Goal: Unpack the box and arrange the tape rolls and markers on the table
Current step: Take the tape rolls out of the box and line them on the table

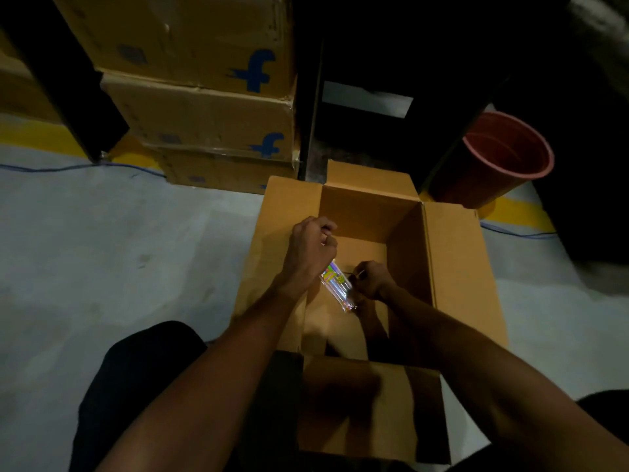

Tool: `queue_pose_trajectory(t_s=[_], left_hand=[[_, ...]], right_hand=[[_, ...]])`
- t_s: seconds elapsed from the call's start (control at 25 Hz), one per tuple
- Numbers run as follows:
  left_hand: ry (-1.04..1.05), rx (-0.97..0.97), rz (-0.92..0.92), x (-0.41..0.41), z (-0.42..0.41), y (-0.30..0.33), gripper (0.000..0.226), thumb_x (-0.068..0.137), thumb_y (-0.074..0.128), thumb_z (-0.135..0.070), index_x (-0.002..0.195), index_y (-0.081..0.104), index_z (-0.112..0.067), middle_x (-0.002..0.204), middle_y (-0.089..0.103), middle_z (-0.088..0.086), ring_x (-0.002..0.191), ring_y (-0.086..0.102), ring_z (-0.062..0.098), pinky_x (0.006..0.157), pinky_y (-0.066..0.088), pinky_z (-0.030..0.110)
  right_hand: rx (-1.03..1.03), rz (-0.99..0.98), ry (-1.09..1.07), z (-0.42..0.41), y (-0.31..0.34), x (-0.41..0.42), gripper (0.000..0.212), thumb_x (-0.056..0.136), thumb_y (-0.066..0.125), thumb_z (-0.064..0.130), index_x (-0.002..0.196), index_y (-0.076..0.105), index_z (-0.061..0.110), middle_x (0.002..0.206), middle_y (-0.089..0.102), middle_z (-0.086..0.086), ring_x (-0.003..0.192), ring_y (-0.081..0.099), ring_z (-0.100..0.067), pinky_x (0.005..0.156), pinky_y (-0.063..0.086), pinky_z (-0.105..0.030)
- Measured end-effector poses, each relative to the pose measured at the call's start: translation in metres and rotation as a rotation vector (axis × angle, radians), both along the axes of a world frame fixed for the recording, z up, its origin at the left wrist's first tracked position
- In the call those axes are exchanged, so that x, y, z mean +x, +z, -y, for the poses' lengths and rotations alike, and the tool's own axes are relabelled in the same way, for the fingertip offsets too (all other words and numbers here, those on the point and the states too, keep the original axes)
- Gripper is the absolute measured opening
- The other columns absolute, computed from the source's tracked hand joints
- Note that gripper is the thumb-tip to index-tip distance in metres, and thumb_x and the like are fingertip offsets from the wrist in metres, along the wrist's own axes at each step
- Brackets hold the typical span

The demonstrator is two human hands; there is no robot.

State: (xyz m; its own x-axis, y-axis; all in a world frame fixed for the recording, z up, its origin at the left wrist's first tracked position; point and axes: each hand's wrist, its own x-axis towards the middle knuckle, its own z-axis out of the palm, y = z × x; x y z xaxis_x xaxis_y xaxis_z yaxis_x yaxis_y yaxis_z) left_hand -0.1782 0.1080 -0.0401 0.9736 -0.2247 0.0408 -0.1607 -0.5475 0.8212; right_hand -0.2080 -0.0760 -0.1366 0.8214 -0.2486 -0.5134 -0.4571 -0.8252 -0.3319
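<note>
Markers in a clear plastic pack (338,285) sit tilted over the open cardboard box (456,267), held above its interior near the left wall. The person's left hand (311,248) has its fingers curled round the upper end of the pack, with the lower end slanting down toward the near right. The right hand (371,279) is lower, inside the box just right of the pack; its fingers are curled and seem to pinch a small dark thing (354,274), too small and dim to make out. The box stands on a pale grey floor (102,250) with all four flaps folded outward, the near flap (367,403) lying between the person's knees. Far left, three closed cartons (204,107) printed with a blue letter are stacked against a dark upright. Far right of the box stands a red-brown bucket (503,155), tilted in view, beside a yellow floor stripe (524,212). No tape rolls can be made out in the dim box.
</note>
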Motion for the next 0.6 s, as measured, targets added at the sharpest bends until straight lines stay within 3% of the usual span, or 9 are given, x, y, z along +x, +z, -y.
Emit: queue_pose_trajectory(t_s=[0.2, 0.44, 0.6], left_hand=[[-0.1, 0.007, 0.005, 0.002, -0.009, -0.003, 0.032, 0.082, 0.055, 0.0, 0.106, 0.071, -0.014, 0.098, 0.068, 0.001, 0.087, 0.063, 0.011, 0.081, 0.057, 0.03], [-0.171, 0.034, 0.002, 0.0, -0.013, -0.007, 0.034, 0.086, 0.06, -0.003, 0.117, 0.067, -0.014, 0.109, 0.066, -0.001, 0.091, 0.061, 0.005, 0.077, 0.052, 0.013], [-0.189, 0.016, 0.023, 0.001, -0.014, -0.009, 0.034, 0.084, 0.058, 0.0, 0.114, 0.068, -0.012, 0.107, 0.067, 0.001, 0.09, 0.062, 0.004, 0.074, 0.052, 0.011]], right_hand=[[-0.004, -0.02, 0.032, -0.013, -0.023, -0.009, 0.043, 0.079, 0.073, 0.022, 0.12, 0.062, 0.015, 0.121, 0.066, -0.01, 0.11, 0.062, -0.027, 0.087, 0.048, -0.028], [0.037, 0.009, 0.107, -0.024, -0.049, -0.009, 0.072, 0.073, 0.078, 0.032, 0.135, 0.045, 0.018, 0.123, 0.054, -0.014, 0.109, 0.054, -0.031, 0.082, 0.042, -0.028], [-0.002, 0.023, 0.062, -0.03, -0.059, -0.013, 0.067, 0.071, 0.072, 0.028, 0.133, 0.046, 0.028, 0.123, 0.053, -0.01, 0.11, 0.05, -0.03, 0.091, 0.049, -0.037]])
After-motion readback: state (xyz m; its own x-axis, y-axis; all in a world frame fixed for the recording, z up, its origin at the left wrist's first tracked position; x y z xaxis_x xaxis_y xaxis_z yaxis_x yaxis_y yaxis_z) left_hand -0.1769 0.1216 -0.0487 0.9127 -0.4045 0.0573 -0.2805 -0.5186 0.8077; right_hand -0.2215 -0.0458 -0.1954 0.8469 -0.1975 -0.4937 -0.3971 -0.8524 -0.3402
